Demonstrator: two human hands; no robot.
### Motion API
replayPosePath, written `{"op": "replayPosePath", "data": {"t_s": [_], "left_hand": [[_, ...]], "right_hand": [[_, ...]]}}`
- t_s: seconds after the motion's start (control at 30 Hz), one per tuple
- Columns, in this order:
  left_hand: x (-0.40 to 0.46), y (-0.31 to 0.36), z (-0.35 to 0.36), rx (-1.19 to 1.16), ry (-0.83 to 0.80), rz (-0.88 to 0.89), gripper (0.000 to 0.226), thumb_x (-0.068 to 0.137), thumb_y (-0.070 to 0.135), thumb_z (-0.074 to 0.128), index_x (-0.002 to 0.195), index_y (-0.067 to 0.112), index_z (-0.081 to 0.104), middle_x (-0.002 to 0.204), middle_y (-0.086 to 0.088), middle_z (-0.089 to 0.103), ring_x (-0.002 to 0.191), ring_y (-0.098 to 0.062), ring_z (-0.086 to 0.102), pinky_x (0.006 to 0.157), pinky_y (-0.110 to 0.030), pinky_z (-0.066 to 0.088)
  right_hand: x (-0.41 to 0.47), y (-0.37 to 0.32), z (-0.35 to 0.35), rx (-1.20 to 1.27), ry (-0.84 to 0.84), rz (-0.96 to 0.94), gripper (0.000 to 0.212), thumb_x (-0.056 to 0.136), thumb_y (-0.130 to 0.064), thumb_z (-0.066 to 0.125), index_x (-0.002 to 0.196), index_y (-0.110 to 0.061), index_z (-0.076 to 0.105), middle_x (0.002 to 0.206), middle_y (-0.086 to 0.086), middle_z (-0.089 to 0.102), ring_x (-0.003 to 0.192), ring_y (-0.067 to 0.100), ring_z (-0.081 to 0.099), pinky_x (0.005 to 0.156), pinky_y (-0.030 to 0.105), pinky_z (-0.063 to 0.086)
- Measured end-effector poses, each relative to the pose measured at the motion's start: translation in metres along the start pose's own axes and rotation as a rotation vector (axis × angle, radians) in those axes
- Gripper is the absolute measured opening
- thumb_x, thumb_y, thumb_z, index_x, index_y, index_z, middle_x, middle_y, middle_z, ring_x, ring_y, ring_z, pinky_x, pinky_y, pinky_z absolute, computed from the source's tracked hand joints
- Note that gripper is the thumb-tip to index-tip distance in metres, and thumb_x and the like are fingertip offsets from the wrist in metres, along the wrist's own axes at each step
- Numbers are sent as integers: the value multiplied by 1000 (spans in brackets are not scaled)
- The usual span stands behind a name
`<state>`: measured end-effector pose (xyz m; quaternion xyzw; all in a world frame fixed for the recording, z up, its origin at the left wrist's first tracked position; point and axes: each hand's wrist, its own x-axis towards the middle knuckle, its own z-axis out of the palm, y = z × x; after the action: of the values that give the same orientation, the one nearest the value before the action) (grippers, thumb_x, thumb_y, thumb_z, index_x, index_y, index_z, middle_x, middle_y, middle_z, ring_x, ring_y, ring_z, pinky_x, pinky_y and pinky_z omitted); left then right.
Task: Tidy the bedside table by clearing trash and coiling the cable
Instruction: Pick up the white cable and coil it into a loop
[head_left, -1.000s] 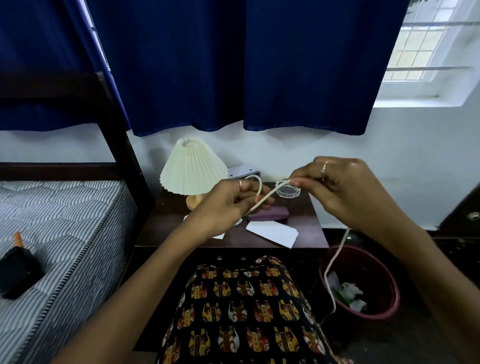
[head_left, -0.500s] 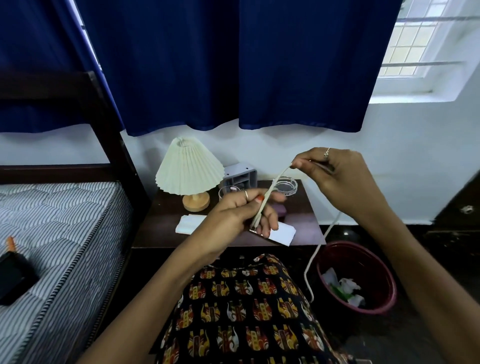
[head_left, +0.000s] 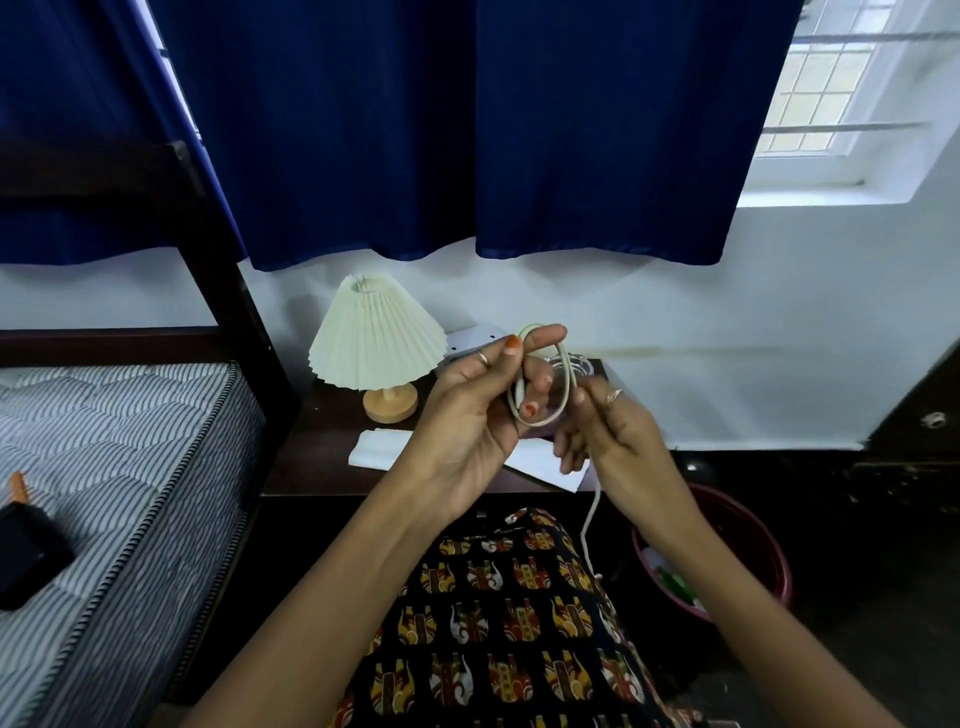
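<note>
Winding the white cable (head_left: 566, 387) around my left hand (head_left: 470, 415), above the bedside table (head_left: 311, 462).

Left hand is palm-up with the fingers spread a bit, basically acting as a spool, one loop already round them. My right hand (head_left: 605, 431) is closed, pinching the cable just beside the loop so it feeds on with some tension; the slack hangs down by the red bin (head_left: 748, 525). Papers (head_left: 376, 448) by the lamp (head_left: 378, 338) are still on the table, so I guess those are next.
</note>
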<state>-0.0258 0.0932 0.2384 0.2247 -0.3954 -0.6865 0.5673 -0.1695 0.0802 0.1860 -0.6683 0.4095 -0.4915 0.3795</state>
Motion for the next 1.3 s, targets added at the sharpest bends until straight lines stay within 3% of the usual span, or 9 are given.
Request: {"op": "replayPosePath", "data": {"t_s": [0.1, 0.23, 0.33, 0.4, 0.5, 0.63, 0.93, 1.13, 1.3], "left_hand": [[3, 1, -2, -46, 14, 30, 29, 98, 9, 38, 116, -3, 57, 65, -3, 60, 51, -7, 51, 54, -17, 50], [10, 10, -6, -42, 45, 94, 25, 95, 6, 41, 110, 5, 61, 79, -1, 71, 70, -7, 65, 68, -15, 52], [15, 16, -8, -1, 79, 134, 22, 94, 1, 43, 105, 7, 62, 89, 0, 75, 83, -8, 70, 73, -16, 53], [16, 16, -11, 73, 92, 152, 22, 94, 0, 45, 105, 8, 61, 92, 0, 75, 88, -8, 70, 74, -17, 53], [17, 12, -16, 192, 110, 170, 21, 93, -1, 48, 108, 7, 60, 94, 0, 75, 92, -10, 70, 80, -20, 53], [19, 5, -23, 428, 143, 202, 22, 91, 0, 53, 110, 9, 61, 95, -1, 75, 93, -14, 70, 92, -32, 49], [11, -5, -25, 799, 10, 129, 25, 96, 4, 47, 115, 11, 60, 84, -9, 67, 76, -12, 63, 77, -24, 50], [4, -3, -9, 364, 6, -41, 26, 99, 12, 33, 88, 9, 56, 54, 3, 43, 46, -8, 36, 51, -21, 29], [-3, -2, -7, 464, -68, -16, 38, 99, 32, 32, 92, 12, 64, 57, 1, 32, 47, -9, 28, 51, -19, 29]], "right_hand": [[-13, 10, 9, 64, -50, 77, 27, 99, -25, 35, 86, -25, 58, 70, 21, 62, 60, 22, 60, 60, 26, 50], [-31, 31, 9, -77, -154, 197, 24, 99, -23, 36, 100, -12, 57, 72, 5, 63, 62, 16, 61, 68, 32, 51], [-40, 34, 6, -319, -221, 168, 24, 100, -20, 39, 87, -37, 51, 65, -6, 60, 55, 5, 54, 61, 26, 47], [-42, 26, 3, -515, -276, 116, 25, 99, -24, 40, 80, -35, 50, 61, -10, 52, 54, 6, 49, 56, 27, 43], [-42, 3, 0, -811, -372, 6, 26, 100, -29, 36, 100, -11, 55, 80, -5, 49, 66, 20, 52, 60, 35, 43], [-38, -37, -6, -957, -388, -94, 30, 100, -31, 33, 117, -15, 53, 106, 1, 62, 90, 29, 63, 73, 39, 51], [0, -65, -26, -816, -106, -314, 37, 89, -48, 40, 95, -28, 70, 94, -8, 72, 84, 17, 67, 71, 38, 53], [23, -70, -26, -608, 73, -330, 12, 84, -35, 64, 89, -29, 73, 87, -10, 74, 81, 9, 67, 74, 39, 54], [29, -67, -26, -560, 114, -277, 8, 82, -31, 67, 85, -28, 74, 82, -12, 74, 79, 8, 67, 76, 34, 53]]}}
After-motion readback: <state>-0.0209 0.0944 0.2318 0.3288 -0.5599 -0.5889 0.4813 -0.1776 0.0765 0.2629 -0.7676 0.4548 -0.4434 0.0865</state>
